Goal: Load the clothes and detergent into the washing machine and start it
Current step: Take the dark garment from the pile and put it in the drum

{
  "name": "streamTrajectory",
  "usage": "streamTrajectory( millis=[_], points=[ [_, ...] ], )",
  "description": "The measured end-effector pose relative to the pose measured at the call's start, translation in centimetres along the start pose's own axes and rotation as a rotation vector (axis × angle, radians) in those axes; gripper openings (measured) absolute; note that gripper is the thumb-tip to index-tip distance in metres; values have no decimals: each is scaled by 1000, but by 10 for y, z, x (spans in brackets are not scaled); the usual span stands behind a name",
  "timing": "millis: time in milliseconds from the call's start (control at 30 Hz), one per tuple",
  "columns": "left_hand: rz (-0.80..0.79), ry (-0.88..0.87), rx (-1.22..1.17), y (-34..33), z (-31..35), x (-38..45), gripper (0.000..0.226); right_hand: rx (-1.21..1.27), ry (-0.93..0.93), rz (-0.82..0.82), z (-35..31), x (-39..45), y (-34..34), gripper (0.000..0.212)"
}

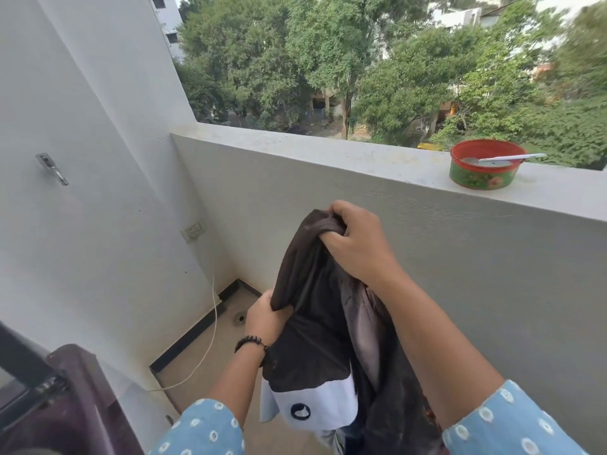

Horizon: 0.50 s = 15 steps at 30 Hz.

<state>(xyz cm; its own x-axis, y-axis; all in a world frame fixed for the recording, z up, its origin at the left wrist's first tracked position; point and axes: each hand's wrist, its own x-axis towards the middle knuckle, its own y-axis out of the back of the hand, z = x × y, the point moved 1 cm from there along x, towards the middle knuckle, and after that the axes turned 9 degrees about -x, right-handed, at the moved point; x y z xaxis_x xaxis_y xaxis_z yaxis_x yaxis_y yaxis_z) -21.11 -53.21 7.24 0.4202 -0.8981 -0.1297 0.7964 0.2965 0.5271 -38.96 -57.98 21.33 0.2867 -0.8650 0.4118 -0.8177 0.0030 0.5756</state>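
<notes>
A bundle of dark clothes [312, 323] with a white patch at its lower end hangs in front of me, above the balcony floor. My right hand [356, 244] grips the top of the bundle, fingers curled into the dark cloth. Lower down, my left hand [262, 318] pinches the cloth's left edge. The dark purple washing machine [75, 408] shows at the bottom left, with its lid raised. No detergent is in view.
A white parapet wall [361, 165] runs across ahead; a red and green bowl [483, 165] with a spoon sits on its ledge. On the left wall are a tap [52, 167] and a socket [194, 230] with a white cord [213, 326] hanging down.
</notes>
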Motion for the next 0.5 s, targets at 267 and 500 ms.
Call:
streamTrajectory(
  millis=[267, 500],
  points=[
    [30, 48, -276, 22, 21, 17, 34, -337, -28, 23, 25, 17, 25, 27],
    [-96, -56, -647, 24, 78, 32, 11, -358, -4, -431, 23, -4, -20, 113]
  ],
)
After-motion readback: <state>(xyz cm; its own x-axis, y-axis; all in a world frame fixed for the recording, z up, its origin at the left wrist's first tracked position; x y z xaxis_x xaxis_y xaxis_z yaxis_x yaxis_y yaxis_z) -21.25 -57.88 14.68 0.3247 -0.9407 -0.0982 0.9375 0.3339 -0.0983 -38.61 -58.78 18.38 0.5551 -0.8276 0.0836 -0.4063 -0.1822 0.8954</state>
